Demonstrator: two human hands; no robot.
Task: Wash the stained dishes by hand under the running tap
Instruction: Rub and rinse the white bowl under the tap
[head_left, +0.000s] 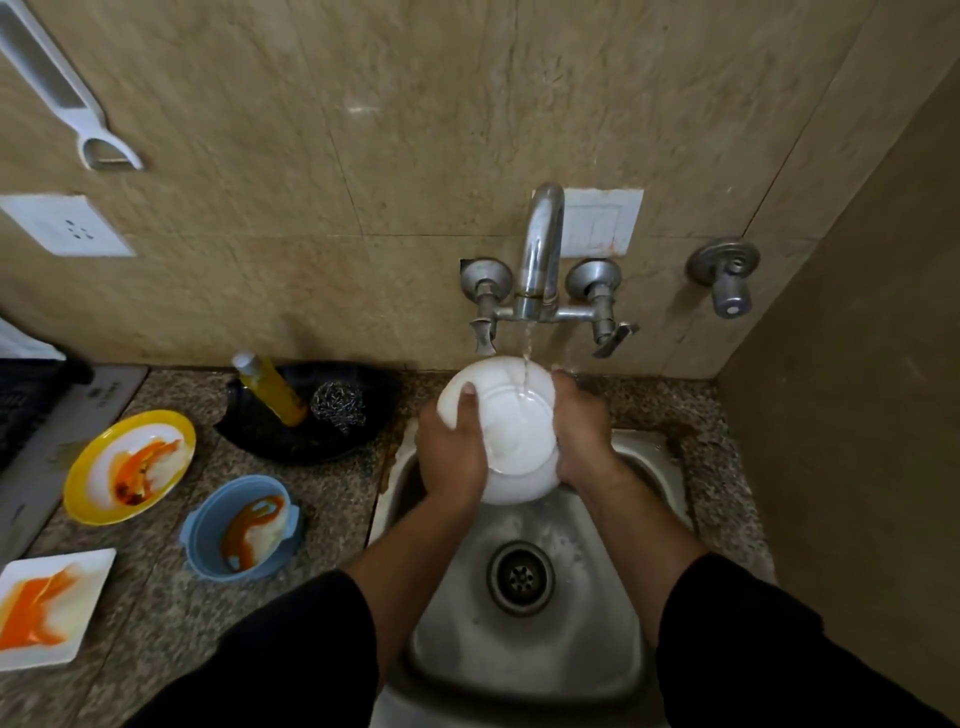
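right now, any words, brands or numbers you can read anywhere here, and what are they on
No text here can be read.
Small dark marks on the grey slab at the left edge: too small and blurred to read.
On the yellow bottle: no label shows.
On the white bowl: no print shows.

White peeler (62, 98) hangs far left on wall, socket (67, 226) below it. Switch plate (602, 223) mid-wall, spare valve (727, 278) far right. Black pan (291, 447) on granite desk (332, 493) holds yellow bottle (272, 389), steel scrubber (337, 405). Grey appliance (52, 431) at left edge.
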